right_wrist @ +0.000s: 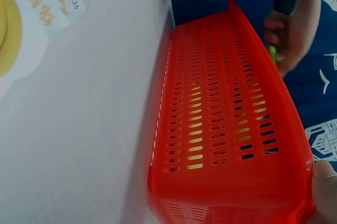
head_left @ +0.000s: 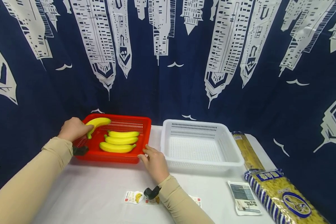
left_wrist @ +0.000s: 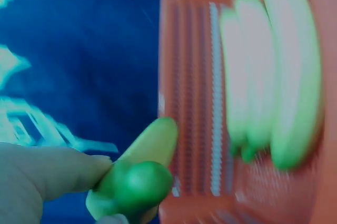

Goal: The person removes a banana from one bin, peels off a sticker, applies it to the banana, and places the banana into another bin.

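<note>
My left hand (head_left: 75,129) pinches a yellow banana (head_left: 100,121) above the left side of the red basket (head_left: 100,158). In the left wrist view, the held banana (left_wrist: 152,148) points its green stem end at the camera. Three more bananas (head_left: 117,147) lie side by side inside the basket, towards its right. My right hand (head_left: 155,163) grips the basket's rim at the near right corner. From the right wrist, a thumb (right_wrist: 325,187) shows against that rim, while yellow fruit shows through the slots of the basket wall (right_wrist: 210,113).
A white basket (head_left: 203,164) stands just right of the red one. Banana-picture cards (head_left: 133,197) lie in front, partly covered by my right wrist. Farther right are a flat printed packet (head_left: 244,198), a large striped pasta bag (head_left: 285,196) and a long brown package (head_left: 249,151).
</note>
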`<state>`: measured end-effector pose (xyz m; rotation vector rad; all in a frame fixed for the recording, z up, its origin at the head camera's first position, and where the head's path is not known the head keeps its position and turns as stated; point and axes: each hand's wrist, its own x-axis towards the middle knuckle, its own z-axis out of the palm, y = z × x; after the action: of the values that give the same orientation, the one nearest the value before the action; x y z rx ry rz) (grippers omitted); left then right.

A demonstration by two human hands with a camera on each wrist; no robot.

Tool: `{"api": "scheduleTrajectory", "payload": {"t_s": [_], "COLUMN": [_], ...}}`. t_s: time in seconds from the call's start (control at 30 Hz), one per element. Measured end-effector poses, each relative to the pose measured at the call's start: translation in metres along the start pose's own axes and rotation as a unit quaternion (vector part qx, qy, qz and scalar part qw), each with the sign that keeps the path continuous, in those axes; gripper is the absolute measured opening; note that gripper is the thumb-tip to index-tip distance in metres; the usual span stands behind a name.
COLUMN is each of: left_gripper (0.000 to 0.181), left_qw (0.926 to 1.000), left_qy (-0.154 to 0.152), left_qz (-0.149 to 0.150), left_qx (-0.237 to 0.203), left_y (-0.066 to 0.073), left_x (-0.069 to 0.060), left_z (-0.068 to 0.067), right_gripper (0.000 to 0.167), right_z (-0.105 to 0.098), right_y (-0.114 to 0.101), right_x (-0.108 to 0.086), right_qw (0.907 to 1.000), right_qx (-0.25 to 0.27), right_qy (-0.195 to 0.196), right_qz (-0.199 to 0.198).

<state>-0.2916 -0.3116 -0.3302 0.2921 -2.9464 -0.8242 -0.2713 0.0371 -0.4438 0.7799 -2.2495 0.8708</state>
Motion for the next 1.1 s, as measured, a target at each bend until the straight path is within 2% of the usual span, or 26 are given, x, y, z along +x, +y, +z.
{"api": "scheduleTrajectory", "payload": {"t_s": [0.13,0.3,0.37,0.47,0.6,0.77,0.83,0.9,1.0,1.1], "left_gripper": [0.049,0.064,0.067,0.068,0.064,0.051,0.046,0.043,0.043,0.044], "left_qw": [0.9979,0.9907,0.9851,0.9728,0.9587,0.9451,0.9385,0.9343,0.9368,0.9397], "left_qy": [0.020,0.045,0.064,0.102,0.154,0.208,0.225,0.226,0.212,0.199], "left_qz": [0.050,0.076,0.077,0.071,0.072,0.100,0.117,0.129,0.138,0.142], "left_qx": [-0.036,-0.103,-0.140,-0.196,-0.228,-0.231,-0.235,-0.243,-0.242,-0.240], "left_y": [0.019,0.038,0.042,0.047,0.054,0.052,0.050,0.047,0.046,0.046], "left_x": [-0.015,-0.038,-0.049,-0.067,-0.087,-0.096,-0.097,-0.098,-0.099,-0.099], "left_z": [0.011,0.035,0.046,0.065,0.096,0.128,0.133,0.138,0.144,0.149], "right_gripper": [0.033,0.033,0.033,0.032,0.032,0.032,0.032,0.032,0.033,0.033], "right_z": [0.000,-0.001,-0.001,0.000,0.001,0.003,0.003,0.003,0.001,-0.004], "right_y": [0.002,0.002,0.001,0.001,0.001,0.003,0.002,0.000,0.001,0.000], "right_x": [-0.001,-0.003,-0.003,-0.002,-0.001,-0.002,0.000,0.000,0.000,0.002], "right_qw": [1.0000,1.0000,1.0000,0.9999,0.9998,0.9999,0.9999,0.9999,0.9991,0.9930], "right_qx": [-0.005,-0.007,-0.006,-0.008,-0.013,-0.013,-0.004,0.005,0.035,0.099], "right_qy": [0.001,-0.001,-0.004,-0.005,-0.001,-0.004,-0.010,-0.015,-0.010,0.028], "right_qz": [-0.004,0.005,0.003,-0.004,-0.012,-0.006,0.000,0.004,0.023,0.058]}}
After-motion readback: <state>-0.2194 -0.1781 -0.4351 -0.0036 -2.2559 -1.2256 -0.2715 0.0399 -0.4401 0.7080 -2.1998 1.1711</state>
